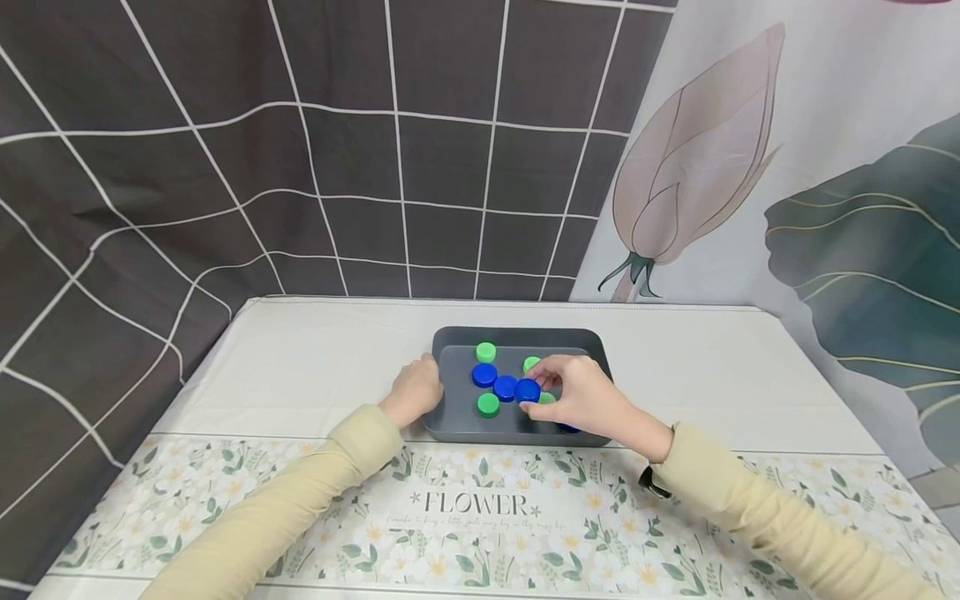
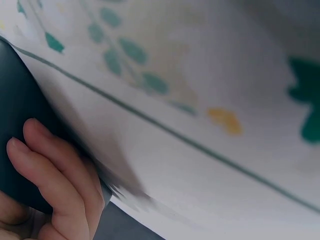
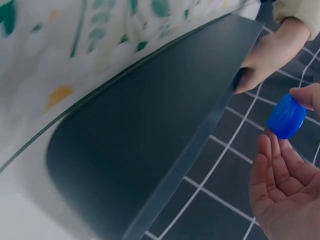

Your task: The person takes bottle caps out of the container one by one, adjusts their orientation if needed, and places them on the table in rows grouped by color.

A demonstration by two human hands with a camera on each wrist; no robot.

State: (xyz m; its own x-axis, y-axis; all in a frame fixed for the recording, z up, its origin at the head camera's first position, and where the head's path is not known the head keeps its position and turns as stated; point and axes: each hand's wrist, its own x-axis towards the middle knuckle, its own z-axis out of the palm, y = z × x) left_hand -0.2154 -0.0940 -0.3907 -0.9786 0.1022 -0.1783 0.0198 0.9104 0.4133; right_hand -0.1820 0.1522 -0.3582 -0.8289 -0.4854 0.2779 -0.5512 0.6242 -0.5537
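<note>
A dark grey rectangular tray [image 1: 459, 429] lies on the table with several green and blue plastic bottle caps in it. My right hand [image 1: 588, 396] pinches a blue bottle cap [image 1: 527, 390] between thumb and fingertips above the tray. The right wrist view shows that same blue cap [image 3: 287, 117] raised over the rim, the right hand's other fingers [image 3: 275, 165] spread below. At the tray's left side, my left hand [image 1: 415, 390] grips the rim, its fingers [image 2: 60, 175] against the outer wall. The right hand partly covers a green cap [image 1: 547, 399] and another blue one.
Inside the tray, blue caps [image 1: 484, 375] lie near green caps [image 1: 488, 405]. A white tablecloth [image 1: 330, 358] with a floral band and the word FLOWER covers the table. Behind it hangs a dark cloth [image 1: 442, 167] with a white grid, beside a flower-printed curtain [image 1: 720, 258].
</note>
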